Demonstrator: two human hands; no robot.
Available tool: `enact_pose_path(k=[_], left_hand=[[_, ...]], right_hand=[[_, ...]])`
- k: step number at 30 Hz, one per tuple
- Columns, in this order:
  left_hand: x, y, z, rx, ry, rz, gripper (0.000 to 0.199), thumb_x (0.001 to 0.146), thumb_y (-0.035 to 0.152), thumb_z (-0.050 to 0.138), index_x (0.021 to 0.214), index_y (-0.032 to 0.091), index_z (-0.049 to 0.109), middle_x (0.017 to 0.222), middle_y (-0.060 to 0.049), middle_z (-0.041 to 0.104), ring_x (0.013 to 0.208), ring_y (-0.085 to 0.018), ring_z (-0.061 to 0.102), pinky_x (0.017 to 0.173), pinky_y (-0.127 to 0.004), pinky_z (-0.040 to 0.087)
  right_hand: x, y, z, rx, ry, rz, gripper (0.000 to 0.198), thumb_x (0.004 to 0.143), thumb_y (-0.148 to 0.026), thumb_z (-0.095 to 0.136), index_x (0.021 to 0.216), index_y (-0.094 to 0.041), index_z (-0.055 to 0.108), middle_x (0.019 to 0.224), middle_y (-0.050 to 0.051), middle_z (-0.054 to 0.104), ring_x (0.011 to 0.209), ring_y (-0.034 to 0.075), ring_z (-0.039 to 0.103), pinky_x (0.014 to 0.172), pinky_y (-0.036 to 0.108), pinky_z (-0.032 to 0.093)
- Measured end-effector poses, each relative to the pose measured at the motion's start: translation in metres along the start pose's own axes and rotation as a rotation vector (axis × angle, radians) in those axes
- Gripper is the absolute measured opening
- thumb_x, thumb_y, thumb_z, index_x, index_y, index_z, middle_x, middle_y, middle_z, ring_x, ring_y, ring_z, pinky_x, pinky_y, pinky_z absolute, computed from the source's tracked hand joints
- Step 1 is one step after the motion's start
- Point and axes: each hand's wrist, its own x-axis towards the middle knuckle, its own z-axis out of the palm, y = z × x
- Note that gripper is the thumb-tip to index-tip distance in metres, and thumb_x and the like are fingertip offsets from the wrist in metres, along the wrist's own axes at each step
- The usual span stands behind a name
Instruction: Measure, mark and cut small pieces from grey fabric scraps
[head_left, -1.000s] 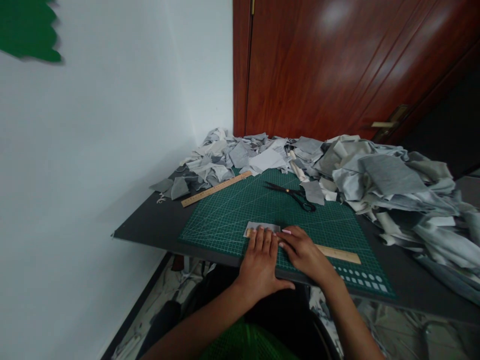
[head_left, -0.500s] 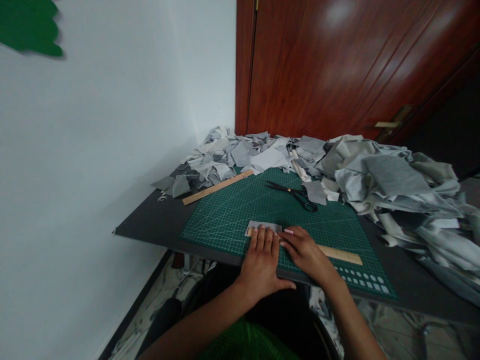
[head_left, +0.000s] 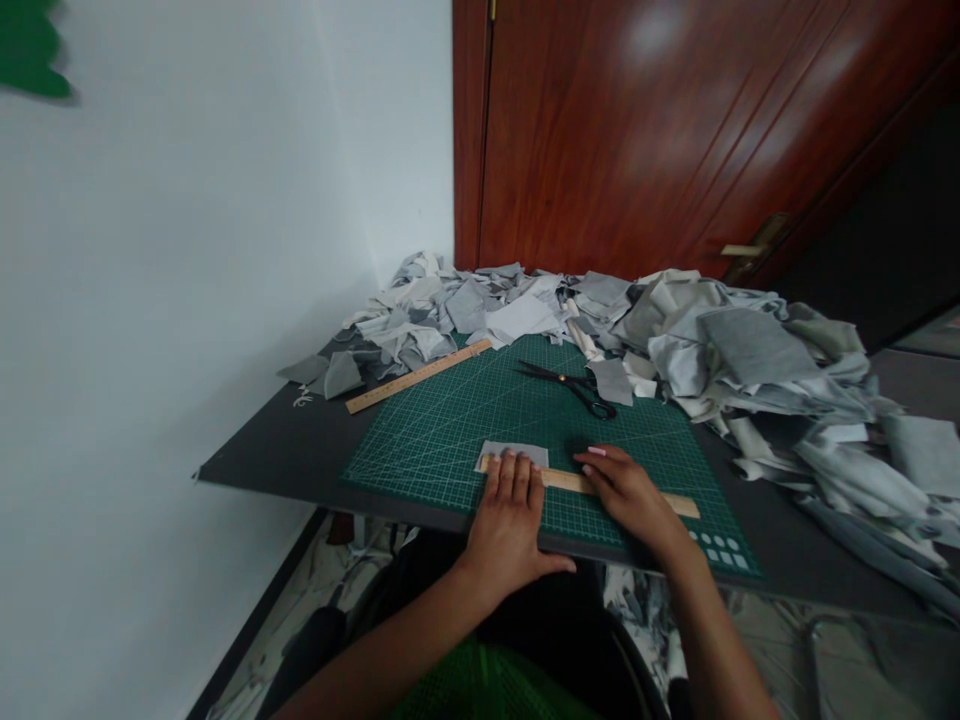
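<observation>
My left hand [head_left: 511, 525] lies flat, fingers stretched out, pressing a wooden ruler [head_left: 566, 481] and a small grey fabric piece [head_left: 525, 452] onto the green cutting mat [head_left: 435, 440]. The fabric's far part shows beyond the fingertips, and the ruler runs across its near part. Over the ruler, right of the fabric, is my right hand [head_left: 630, 495] with thumb and fingers drawn together. A dark blurred shape shows at its fingertips; I cannot make out what it is. Black scissors [head_left: 566, 382] rest on the mat beyond both hands.
A second wooden ruler [head_left: 416, 378] lies slanted across the mat's far left edge. Heaps of grey and white fabric scraps [head_left: 750, 345] line the back and right of the dark table [head_left: 262, 455]. A white wall [head_left: 187, 250] and a wooden door [head_left: 600, 130] stand behind.
My right hand has moved right, away from the fabric piece and my left hand, uncovering more of the ruler. My left hand stays pressed in place. The view has shifted slightly right.
</observation>
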Motion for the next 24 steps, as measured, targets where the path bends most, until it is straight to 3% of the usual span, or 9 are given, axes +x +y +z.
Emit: enact_pose_path(k=[6,11,16,24], left_hand=[[0.002,-0.001,-0.001,0.001,0.007,-0.003,0.130,0.062,0.092,0.065,0.152,0.002,0.037,0.160,-0.030,0.034,0.152,-0.047,0.023,0.124,-0.063,0.017],[0.003,0.000,-0.004,0.003,-0.007,-0.001,0.130,0.061,0.090,0.068,0.153,0.003,0.038,0.160,-0.030,0.035,0.152,-0.048,0.024,0.124,-0.064,0.017],[0.003,0.000,-0.004,0.010,-0.012,-0.007,0.130,0.061,0.090,0.067,0.151,0.000,0.039,0.159,-0.031,0.035,0.151,-0.048,0.024,0.125,-0.063,0.016],[0.003,0.000,-0.002,0.028,-0.009,0.004,0.130,0.063,0.093,0.063,0.150,-0.001,0.040,0.160,-0.031,0.034,0.152,-0.048,0.023,0.125,-0.063,0.013]], right_hand=[[-0.005,0.004,-0.008,-0.002,-0.008,0.043,0.033,0.090,-0.036,0.072,0.118,-0.021,0.075,0.126,0.015,0.070,0.121,0.032,0.064,0.106,0.053,0.051],[-0.004,-0.005,-0.012,-0.010,-0.037,0.018,0.028,0.089,-0.031,0.072,0.115,-0.022,0.075,0.121,0.014,0.072,0.119,0.032,0.065,0.104,0.052,0.051],[-0.001,-0.012,-0.020,0.000,-0.121,-0.016,0.012,0.093,-0.025,0.067,0.102,-0.022,0.075,0.101,0.009,0.075,0.110,0.028,0.067,0.099,0.046,0.052],[-0.002,-0.004,-0.022,0.062,-0.188,0.018,0.015,0.092,-0.019,0.067,0.105,-0.023,0.074,0.109,0.009,0.073,0.114,0.028,0.065,0.100,0.044,0.050]])
